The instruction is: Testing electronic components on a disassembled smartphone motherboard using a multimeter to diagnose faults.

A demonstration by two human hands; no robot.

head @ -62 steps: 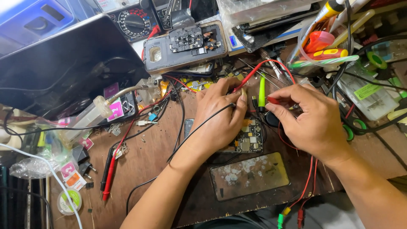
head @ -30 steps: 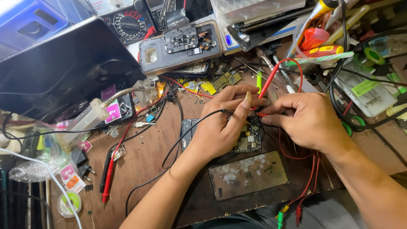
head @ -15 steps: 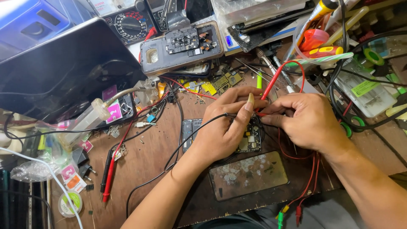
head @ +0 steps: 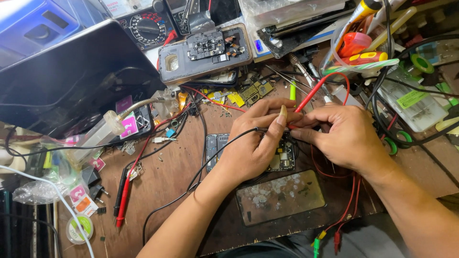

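An opened phone (head: 215,145) with its circuit board bare lies on the brown bench, mostly under my hands. My left hand (head: 253,143) rests over it and pinches a thin black test lead (head: 224,145) whose wire runs off down-left. My right hand (head: 346,136) grips a red test probe (head: 311,95) that slants up to the right, its tip hidden between my fingertips over the board. The two hands touch at the fingertips. A removed phone back panel (head: 279,196) lies just below them.
A second opened phone (head: 205,52) and an analogue multimeter (head: 143,28) sit at the back, a dark laptop lid (head: 67,81) at left. Spare red and black probes (head: 122,196) lie at lower left. Tweezers (head: 306,76), a tool cup (head: 356,48) and tangled wires crowd the right.
My hands moved together over the board: the left shifted right and the right drew in, and the red probe's tip came down between my fingertips. The view shifted slightly.
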